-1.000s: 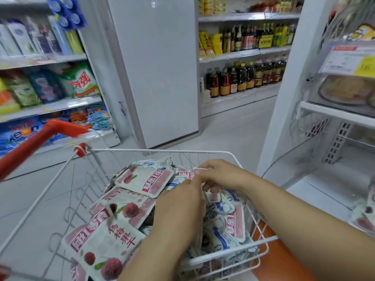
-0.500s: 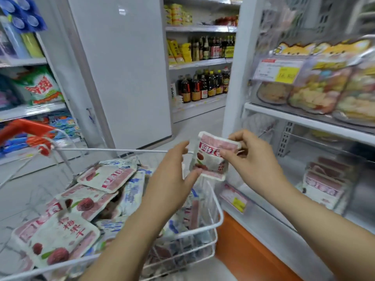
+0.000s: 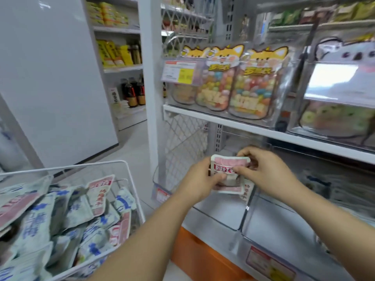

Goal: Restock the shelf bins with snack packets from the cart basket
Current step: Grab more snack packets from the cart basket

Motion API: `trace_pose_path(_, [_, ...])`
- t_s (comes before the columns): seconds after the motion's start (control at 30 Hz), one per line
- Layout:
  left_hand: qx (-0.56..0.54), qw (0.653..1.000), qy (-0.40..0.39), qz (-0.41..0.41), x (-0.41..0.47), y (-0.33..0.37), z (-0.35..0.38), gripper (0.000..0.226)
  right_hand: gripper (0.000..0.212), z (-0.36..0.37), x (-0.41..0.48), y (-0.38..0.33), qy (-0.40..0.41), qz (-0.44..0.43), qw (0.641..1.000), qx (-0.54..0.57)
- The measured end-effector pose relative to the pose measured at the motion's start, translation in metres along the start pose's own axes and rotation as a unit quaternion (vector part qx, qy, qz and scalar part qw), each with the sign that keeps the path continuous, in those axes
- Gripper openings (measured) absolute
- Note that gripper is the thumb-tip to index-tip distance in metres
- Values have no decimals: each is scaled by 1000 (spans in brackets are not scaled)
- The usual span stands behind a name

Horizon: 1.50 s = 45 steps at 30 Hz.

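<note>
Left hand (image 3: 199, 179), reaching past the white wire cart basket (image 3: 81, 166) heaped with blue and pink packets (image 3: 40, 220), and right hand (image 3: 263, 171) both pinch one small pink-and-white foil snack packet (image 3: 229, 162) just above the clear plastic shelf bin (image 3: 219, 209). Restocking looks barely begun: most stock waits in the basket, and little seems shelved yet.

Candy bags (image 3: 251, 86) on white shelf (image 3: 223, 121)
</note>
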<state>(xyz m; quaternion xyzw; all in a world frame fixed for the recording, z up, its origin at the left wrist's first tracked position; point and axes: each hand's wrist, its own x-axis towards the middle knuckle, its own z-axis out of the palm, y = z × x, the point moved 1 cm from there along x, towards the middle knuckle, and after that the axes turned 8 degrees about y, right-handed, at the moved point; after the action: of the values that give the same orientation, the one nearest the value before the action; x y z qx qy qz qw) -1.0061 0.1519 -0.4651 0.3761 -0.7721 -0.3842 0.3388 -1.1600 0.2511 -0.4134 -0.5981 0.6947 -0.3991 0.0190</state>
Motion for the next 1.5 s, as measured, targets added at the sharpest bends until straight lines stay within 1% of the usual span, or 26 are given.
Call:
trace_pose_path(0.07, [4, 999, -37, -10, 13, -8, 15, 28, 17, -4, 2, 16, -32, 10, 998, -49])
trace_pose_path(0.13, [6, 997, -75, -29, 23, -15, 26, 25, 20, -5, 2, 29, -63, 32, 994, -84])
trace_pose_path(0.27, [-7, 989, -131, -63, 33, -25, 44, 24, 15, -1, 3, 44, -68, 33, 991, -112])
trace_pose_path(0.4, [0, 985, -152, -83, 39, -35, 54, 26, 15, 5, 6, 54, -100, 23, 984, -149])
trace_pose_path(0.5, [10, 984, -144, -101, 39, -37, 62, 30, 26, 8, 7, 60, -127, 11, 976, -178])
trace_pose_path(0.57, [11, 985, -128, -113, 37, -36, 66, 36, 35, 10, 8, 60, -134, 9, 971, -196])
trace_pose_path(0.67, [8, 984, -130, -122, 37, -35, 69, 54, 37, 10, 9, 57, -146, 12, 967, -210])
trace_pose_path(0.7, [14, 983, -139, -120, 36, -35, 69, 54, 36, 10, 9, 56, -150, 17, 966, -211])
trace_pose_path(0.73, [31, 981, -151, -118, 35, -34, 69, 49, 36, 10, 9, 56, -154, 20, 964, -214])
trace_pose_path(0.87, [61, 973, -183, -129, 28, -27, 69, 50, 41, 8, 8, 57, -146, 14, 966, -213])
trace_pose_path(0.9, [73, 972, -183, -130, 26, -22, 65, 53, 43, 7, 7, 55, -142, 10, 966, -218])
trace_pose_path(0.93, [81, 971, -182, -134, 25, -18, 61, 63, 45, 6, 6, 52, -135, 2, 965, -223])
trace_pose_path(1.0, [104, 974, -162, -118, 20, -11, 48, 75, 51, 4, 4, 42, -120, -18, 966, -229])
trace_pose_path(1.03, [117, 976, -150, -109, 15, -7, 40, 76, 50, 5, 3, 35, -117, -23, 967, -226])
trace_pose_path(1.07, [127, 978, -136, -99, 10, -6, 32, 76, 43, 5, 2, 27, -115, -25, 969, -219])
trace_pose_path(1.13, [154, 980, -113, -61, -3, -5, 9, 71, 28, 12, 1, 12, -110, -42, 974, -193])
trace_pose_path(1.23, [173, 983, -63, -20, -29, -7, -35, 55, 27, 27, 2, -19, -103, -85, 978, -162])
trace_pose_path(1.3, [183, 983, -9, -14, -53, -11, -73, 49, 26, 42, 3, -46, -109, -113, 979, -131])
trace_pose_path(1.4, [197, 978, 60, -21, -89, -19, -124, 46, 19, 67, 6, -85, -124, -127, 982, -68])
trace_pose_path(1.5, [239, 963, 116, -49, -131, -33, -179, 43, 14, 102, 3, -133, -140, -155, 978, -3])
